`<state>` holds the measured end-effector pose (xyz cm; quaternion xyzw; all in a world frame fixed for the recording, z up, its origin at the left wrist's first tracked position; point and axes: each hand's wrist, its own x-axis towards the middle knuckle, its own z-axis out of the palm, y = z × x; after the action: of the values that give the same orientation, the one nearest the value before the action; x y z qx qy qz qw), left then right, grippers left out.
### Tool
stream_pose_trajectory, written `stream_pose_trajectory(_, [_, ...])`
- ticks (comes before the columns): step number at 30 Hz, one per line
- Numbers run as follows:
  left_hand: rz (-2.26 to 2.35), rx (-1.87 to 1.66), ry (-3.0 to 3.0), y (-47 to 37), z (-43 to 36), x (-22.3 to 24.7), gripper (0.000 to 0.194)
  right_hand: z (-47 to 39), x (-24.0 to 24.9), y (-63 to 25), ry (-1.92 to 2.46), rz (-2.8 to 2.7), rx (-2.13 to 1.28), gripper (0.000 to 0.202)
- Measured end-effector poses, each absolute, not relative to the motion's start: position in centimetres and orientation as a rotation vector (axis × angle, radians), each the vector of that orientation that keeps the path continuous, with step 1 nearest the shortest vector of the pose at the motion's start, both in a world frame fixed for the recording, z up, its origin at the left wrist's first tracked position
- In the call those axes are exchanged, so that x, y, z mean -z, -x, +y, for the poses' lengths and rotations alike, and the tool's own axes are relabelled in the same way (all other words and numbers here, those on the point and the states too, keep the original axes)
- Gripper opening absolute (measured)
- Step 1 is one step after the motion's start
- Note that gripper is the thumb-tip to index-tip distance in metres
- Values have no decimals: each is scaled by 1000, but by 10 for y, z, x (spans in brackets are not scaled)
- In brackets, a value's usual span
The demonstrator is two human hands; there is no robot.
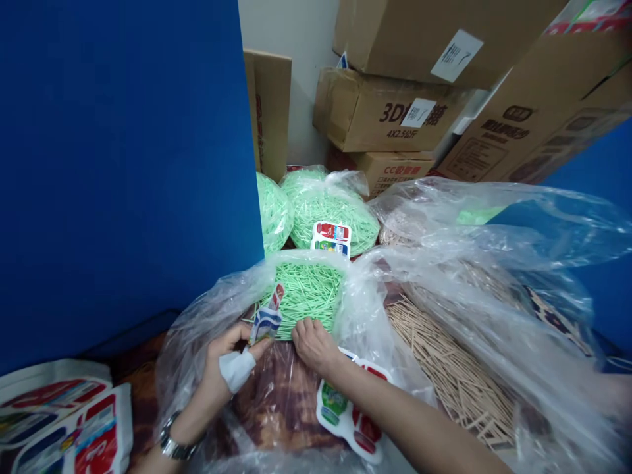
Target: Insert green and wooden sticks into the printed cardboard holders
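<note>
My left hand [231,352] has a white wrap on a finger and is closed on a small printed pouch [266,322], held upright with a red bottle-shaped top. Just to its right, my right hand [313,343] is curled over the near edge of thin green sticks [311,289]; its fingertips are hidden, so I cannot tell what they grip. These sticks lie in a large open clear plastic bag [217,309] spread around both hands. Under my right forearm lies a printed bottle-shaped pouch [330,401], partly covered.
Beige sticks [449,368] lie in another clear bag at right. Behind are filled bags of green sticks [330,204] with a printed pouch [332,237] in front. Larger printed pouches [99,428] lie at lower left. A blue panel [123,164] and stacked cartons [395,112] bound the space.
</note>
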<state>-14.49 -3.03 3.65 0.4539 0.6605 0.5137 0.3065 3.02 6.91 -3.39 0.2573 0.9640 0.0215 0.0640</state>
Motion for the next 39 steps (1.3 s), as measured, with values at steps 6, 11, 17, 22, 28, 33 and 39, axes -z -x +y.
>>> stream_pose_trajectory(6, [1766,-1386,-1185,146,-28,-34,25,83,32,-34,-788,2912,44,15])
stream_pose_trajectory(11, [1766,-1377,-1168,149,-28,-35,25,95,18,-40,-959,2885,228,14])
stream_pose_trajectory(17, [1834,-1417,-1141,149,-22,-33,27,115,-2,-51,-1223,2858,646,13])
stream_pose_trajectory(22, [1815,-1462,-1141,145,-15,-30,30,118,8,-48,-1463,2489,2143,26])
stream_pose_trajectory(28, [1822,-1479,-1143,146,-17,-31,31,124,3,-62,-1394,2521,2132,34])
stream_pose_trajectory(33, [1833,-1449,-1152,147,-18,-28,31,121,3,-84,-1298,2815,661,24])
stream_pose_trajectory(39, [1809,-1439,-1164,145,-17,-25,31,96,29,-83,-1114,2706,407,14])
